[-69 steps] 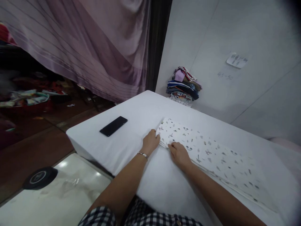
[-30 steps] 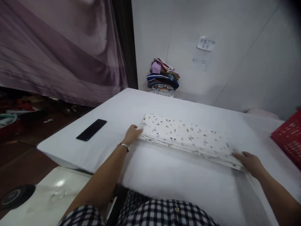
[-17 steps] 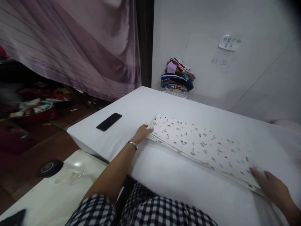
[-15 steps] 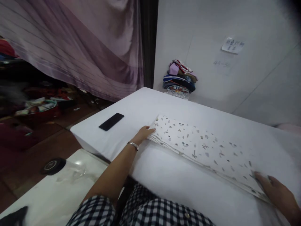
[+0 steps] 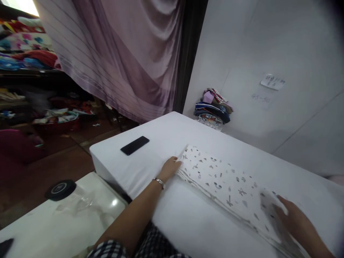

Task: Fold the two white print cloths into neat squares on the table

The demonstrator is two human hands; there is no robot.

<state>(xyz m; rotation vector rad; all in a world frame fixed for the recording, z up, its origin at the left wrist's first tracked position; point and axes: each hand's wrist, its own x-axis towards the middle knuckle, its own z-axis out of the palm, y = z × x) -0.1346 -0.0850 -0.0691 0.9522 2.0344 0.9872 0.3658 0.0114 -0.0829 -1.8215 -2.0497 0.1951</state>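
Note:
A long folded white cloth with small dark printed motifs lies across the white table. My left hand, a bracelet on its wrist, rests against the cloth's left end with the fingers bent at the layered edge. My right hand is at the cloth's right end, gripping the fabric, which is lifted and blurred there. My checked clothing shows at the bottom edge.
A black phone lies on the table's left part. A stack of folded colourful garments sits at the far corner by the white wall. A paper note hangs on the wall. A mauve curtain hangs on the left.
My right hand slid from beside the left hand out along the cloth to its right end and now lifts that end. The left hand stayed at the left end. The camera swung about.

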